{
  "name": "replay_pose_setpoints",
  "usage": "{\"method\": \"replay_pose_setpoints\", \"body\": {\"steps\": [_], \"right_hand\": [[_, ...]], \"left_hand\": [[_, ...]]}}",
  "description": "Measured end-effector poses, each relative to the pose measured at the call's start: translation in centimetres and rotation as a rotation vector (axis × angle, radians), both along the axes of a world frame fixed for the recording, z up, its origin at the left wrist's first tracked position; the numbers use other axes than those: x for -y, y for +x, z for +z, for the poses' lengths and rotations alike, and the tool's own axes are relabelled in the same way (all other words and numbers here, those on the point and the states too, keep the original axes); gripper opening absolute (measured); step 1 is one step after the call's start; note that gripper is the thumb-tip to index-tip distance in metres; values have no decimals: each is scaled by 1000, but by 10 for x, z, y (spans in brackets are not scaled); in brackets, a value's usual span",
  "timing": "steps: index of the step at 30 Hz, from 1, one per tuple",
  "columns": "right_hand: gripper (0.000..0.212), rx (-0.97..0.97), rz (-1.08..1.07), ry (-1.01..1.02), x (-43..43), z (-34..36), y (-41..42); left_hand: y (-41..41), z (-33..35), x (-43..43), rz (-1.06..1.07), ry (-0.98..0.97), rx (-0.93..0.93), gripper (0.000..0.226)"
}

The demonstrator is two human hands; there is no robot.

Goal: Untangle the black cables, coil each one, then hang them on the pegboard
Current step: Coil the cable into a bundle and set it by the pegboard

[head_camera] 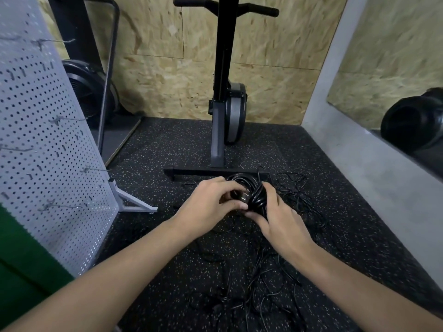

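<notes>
Black cable coil (pixel 256 196) in the grip of left hand (pixel 211 203) and right hand (pixel 281 218); pegboard (pixel 48 140) edge close leftward.

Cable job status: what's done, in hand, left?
Done: nothing hung; the wire hooks on the grey perforated metal pegboard carry no cable. In hand: one coiled black cable, left hand at its plug end, right hand round the loops. Left: hang it, then sort the loose tangle of thin black cables on the speckled floor.

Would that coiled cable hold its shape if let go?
Probably not: left hand and right hand both grip the coil, suggesting it springs loose. Loose cables on the floor lie in limp loops, so likely floppy and light.
</notes>
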State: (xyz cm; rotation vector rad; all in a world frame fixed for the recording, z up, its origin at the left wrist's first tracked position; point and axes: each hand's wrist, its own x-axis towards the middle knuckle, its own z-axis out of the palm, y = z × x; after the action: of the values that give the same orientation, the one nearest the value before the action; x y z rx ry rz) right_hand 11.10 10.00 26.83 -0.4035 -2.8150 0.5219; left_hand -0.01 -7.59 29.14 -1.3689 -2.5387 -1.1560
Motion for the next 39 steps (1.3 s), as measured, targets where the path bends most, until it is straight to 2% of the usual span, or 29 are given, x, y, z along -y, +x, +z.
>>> {"method": "replay_pose_setpoints", "body": {"steps": [10,15,18,30,35,39], "right_hand": [[78,-138,69,17,-1,4,-1],[80,-136,98,142,-4,6,3],[79,-143,125,213,-3,5,5],[79,-159,191,283,3,0,3],[80,-124,138,202,6,3,5],[79,-148,111,180,8,5,4]], "left_hand": [[4,9,-4,215,186,75,19],[0,21,1,186,111,214,45],[-9,26,6,150,49,221,49],[-11,25,14,112,-8,260,31],[-7,18,10,96,75,256,37],[-3,17,4,118,176,379,22]]}}
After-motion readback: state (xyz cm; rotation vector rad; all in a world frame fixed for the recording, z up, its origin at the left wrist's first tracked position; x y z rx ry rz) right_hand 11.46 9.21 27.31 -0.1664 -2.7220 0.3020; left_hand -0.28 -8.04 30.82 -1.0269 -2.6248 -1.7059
